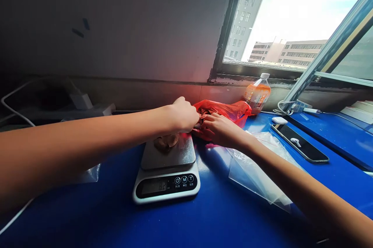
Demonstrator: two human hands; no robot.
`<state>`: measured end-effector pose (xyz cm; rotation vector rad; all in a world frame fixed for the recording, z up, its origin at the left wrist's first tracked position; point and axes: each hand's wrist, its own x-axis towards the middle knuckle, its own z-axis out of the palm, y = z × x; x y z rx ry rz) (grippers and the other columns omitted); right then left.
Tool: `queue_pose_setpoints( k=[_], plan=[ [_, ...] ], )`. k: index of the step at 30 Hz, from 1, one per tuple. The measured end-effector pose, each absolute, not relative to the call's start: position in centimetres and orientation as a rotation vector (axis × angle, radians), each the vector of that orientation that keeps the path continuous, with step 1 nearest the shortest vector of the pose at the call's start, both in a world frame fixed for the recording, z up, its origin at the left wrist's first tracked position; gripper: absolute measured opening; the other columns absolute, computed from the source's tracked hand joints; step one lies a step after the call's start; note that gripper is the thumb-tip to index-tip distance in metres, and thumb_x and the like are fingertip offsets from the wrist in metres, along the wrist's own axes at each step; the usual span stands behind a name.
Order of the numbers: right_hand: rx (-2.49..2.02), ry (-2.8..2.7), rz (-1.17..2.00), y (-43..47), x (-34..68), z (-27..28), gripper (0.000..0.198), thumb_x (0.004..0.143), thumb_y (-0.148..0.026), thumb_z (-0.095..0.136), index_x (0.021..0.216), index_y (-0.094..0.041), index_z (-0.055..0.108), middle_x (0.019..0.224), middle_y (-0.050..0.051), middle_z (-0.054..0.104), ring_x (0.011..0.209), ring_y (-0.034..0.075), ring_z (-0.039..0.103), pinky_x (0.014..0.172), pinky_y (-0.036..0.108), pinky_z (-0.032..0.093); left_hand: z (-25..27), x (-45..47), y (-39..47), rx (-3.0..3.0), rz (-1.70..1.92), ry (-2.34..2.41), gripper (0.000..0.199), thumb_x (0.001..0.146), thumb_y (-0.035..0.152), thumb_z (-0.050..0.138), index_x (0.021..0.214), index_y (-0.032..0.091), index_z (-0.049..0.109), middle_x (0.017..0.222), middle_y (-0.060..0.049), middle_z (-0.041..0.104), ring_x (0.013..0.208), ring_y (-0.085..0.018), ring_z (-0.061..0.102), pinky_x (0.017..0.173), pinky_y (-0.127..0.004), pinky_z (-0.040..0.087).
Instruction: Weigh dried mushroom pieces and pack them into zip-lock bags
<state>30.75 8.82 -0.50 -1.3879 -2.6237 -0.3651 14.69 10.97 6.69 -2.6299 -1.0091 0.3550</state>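
A white kitchen scale (168,197) with a metal plate stands on the blue table, its small display lit with blurred digits. On the plate lie brown, curled, dried-looking pieces (166,143). My left hand (185,115) is closed above the plate's back right corner, at the mouth of a red plastic bag (233,110); its fingertips are hidden, so what they hold cannot be seen. More brown pieces show inside the bag. My right hand (218,128) grips the bag's near edge with bent fingers, close beside my left hand.
Clear plastic bags (262,166) lie under my right forearm. Farther right are a phone (303,145) with a white earbud (295,142) on it and an earbud case (279,120). An orange drink bottle (258,92) stands behind the red bag. A power strip (107,109) lies at the wall.
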Motion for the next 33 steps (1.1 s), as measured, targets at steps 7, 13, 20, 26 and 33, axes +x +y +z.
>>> queue_pose_setpoints(
  k=[7, 13, 20, 26, 33],
  plan=[
    [-1.484, -2.631, -0.518, 7.2, 32.1, -1.1, 0.023, 0.085, -0.013, 0.055, 0.105, -0.013, 0.066, 0.111, 0.015, 0.066, 0.112, 0.032, 0.055, 0.093, 0.048, 0.041, 6.6, 12.3, 10.8, -2.555, 0.280, -0.804, 0.014, 0.084, 0.013, 0.057, 0.079, 0.018, 0.070, 0.082, -0.010, 0.074, 0.081, -0.025, 0.066, 0.077, -0.037, 0.039],
    [-1.470, -2.613, -0.433, 7.3, 31.9, -1.9, 0.019, 0.090, -0.016, 0.051, 0.102, -0.015, 0.065, 0.112, 0.012, 0.066, 0.103, 0.027, 0.057, 0.085, 0.042, 0.044, 5.5, 15.2, 13.6, -2.838, 0.208, -0.656, 0.016, 0.087, 0.022, 0.059, 0.096, 0.019, 0.071, 0.098, -0.007, 0.073, 0.081, -0.020, 0.067, 0.061, -0.028, 0.042],
    [-1.532, -2.586, -0.458, 6.7, 32.1, -2.9, 0.014, 0.089, -0.014, 0.053, 0.099, -0.015, 0.063, 0.108, 0.010, 0.067, 0.097, 0.027, 0.057, 0.082, 0.040, 0.045, 4.9, 16.5, 15.8, -2.770, 0.332, -0.868, 0.018, 0.080, 0.022, 0.063, 0.095, 0.019, 0.071, 0.092, -0.008, 0.075, 0.079, -0.023, 0.069, 0.058, -0.028, 0.043],
    [-1.498, -2.573, -0.458, 6.7, 32.1, -3.1, 0.017, 0.089, -0.012, 0.050, 0.100, -0.015, 0.062, 0.123, 0.012, 0.062, 0.102, 0.027, 0.057, 0.085, 0.040, 0.047, 5.7, 14.7, 15.5, -2.677, 0.196, -0.907, 0.019, 0.080, 0.014, 0.053, 0.093, 0.017, 0.067, 0.091, -0.011, 0.074, 0.079, -0.027, 0.070, 0.057, -0.031, 0.043],
    [-1.355, -2.581, -0.493, 6.9, 32.3, -4.0, 0.023, 0.085, -0.010, 0.051, 0.106, -0.011, 0.061, 0.131, 0.015, 0.059, 0.122, 0.029, 0.052, 0.096, 0.040, 0.048, 4.8, 14.7, 15.3, -2.642, 0.009, -0.911, 0.034, 0.085, 0.009, 0.048, 0.116, 0.014, 0.058, 0.096, -0.013, 0.073, 0.083, -0.027, 0.070, 0.060, -0.030, 0.043]
  ],
)
